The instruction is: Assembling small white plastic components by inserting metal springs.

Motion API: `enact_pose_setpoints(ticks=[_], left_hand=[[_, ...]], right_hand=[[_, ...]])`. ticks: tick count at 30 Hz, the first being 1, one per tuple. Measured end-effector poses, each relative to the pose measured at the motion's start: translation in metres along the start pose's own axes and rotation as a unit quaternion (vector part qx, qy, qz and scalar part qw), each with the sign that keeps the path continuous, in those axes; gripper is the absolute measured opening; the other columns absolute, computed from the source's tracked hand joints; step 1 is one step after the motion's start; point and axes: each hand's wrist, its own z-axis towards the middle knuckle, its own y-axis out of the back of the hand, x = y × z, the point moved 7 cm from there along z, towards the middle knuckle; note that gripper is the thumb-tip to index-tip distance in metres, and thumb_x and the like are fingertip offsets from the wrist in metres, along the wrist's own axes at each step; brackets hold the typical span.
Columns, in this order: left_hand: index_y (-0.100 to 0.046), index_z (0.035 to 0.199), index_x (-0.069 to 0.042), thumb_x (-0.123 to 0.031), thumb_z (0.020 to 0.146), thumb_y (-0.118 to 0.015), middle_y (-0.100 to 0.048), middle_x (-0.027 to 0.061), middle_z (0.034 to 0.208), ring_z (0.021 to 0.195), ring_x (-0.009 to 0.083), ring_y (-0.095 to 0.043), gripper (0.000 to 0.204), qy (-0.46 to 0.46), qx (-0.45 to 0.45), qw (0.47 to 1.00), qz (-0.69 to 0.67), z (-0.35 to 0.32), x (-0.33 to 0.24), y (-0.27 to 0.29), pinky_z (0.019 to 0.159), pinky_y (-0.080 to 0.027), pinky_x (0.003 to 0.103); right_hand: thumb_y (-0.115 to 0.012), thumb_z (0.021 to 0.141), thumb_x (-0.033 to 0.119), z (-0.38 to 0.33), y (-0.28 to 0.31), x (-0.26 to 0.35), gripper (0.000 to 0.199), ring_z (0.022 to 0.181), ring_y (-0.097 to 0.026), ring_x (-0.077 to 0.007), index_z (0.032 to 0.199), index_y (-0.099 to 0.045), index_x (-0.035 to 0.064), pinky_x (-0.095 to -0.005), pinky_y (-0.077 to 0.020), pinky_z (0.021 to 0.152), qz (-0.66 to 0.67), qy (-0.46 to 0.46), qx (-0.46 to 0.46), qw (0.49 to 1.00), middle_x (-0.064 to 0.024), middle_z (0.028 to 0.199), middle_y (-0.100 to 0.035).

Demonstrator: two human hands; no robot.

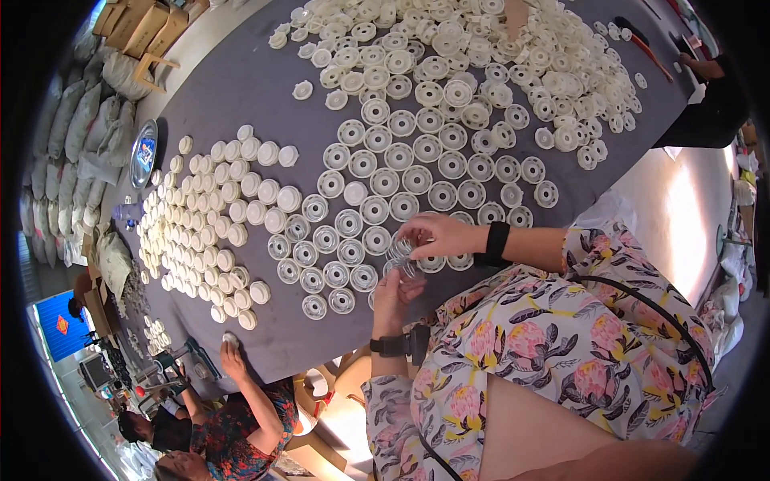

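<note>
Plastic discs (399, 252) between 2 hands (437, 234) (391, 298)

Clear pieces (399, 250), centre of frame: overlapping, partly behind your fingers; count cannot be told. Your left hand (391, 300): palm turned out of sight. Disc (433, 264) beneath your right hand (435, 234): partly covered. Heap of white parts (561, 76), top centre to upper right: cut off by the top edge, lower layers buried. Co-worker's hand (233, 358), lower left: hides part of a white cap. Sacks (60, 120), far left: lost into the dark rim. Small grey parts (135, 309), left: too tiny for you to identify.
</note>
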Motion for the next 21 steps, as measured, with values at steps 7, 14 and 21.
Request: enact_pose_setpoints(ticks=[7, 14, 21], left_hand=[[-0.054, 0.098, -0.005, -0.038, 0.092, -0.049, -0.063, 0.0133, 0.090, 0.077, 0.0295, -0.065, 0.034, 0.126, -0.012, 0.991, -0.036, -0.007, 0.061, 0.012, 0.060, -0.055, 0.034], [-0.054, 0.098, -0.004, -0.030, 0.091, -0.053, -0.062, 0.0112, 0.090, 0.074, 0.0258, -0.066, 0.027, -0.025, -0.104, 0.994, -0.038, -0.012, 0.037, 0.010, 0.057, -0.054, 0.028], [-0.055, 0.106, 0.003, -0.012, 0.080, -0.069, -0.058, 0.0052, 0.090, 0.069, 0.0126, -0.062, 0.033, -0.178, -0.209, 0.950, 0.149, 0.013, -0.014, 0.022, 0.051, -0.047, 0.020]], right_hand=[[-0.065, 0.076, 0.022, 0.005, 0.040, -0.004, 0.042, 0.098, -0.054, -0.0280, 0.113, -0.051, 0.0088, -0.0370, -0.0466, 0.080, -0.308, 0.199, -0.098, 0.925, -0.0109, 0.103, -0.053], [-0.062, 0.076, 0.021, 0.025, -0.014, -0.042, 0.034, 0.094, -0.055, -0.0284, 0.105, -0.052, 0.0062, -0.0387, -0.0461, 0.080, -0.248, 0.148, -0.019, 0.957, -0.0104, 0.100, -0.054], [-0.059, 0.077, 0.020, 0.032, -0.021, -0.074, 0.027, 0.095, -0.054, -0.0272, 0.103, -0.058, 0.0099, -0.0393, -0.0441, 0.083, -0.224, 0.076, -0.074, 0.969, -0.0082, 0.096, -0.058]])
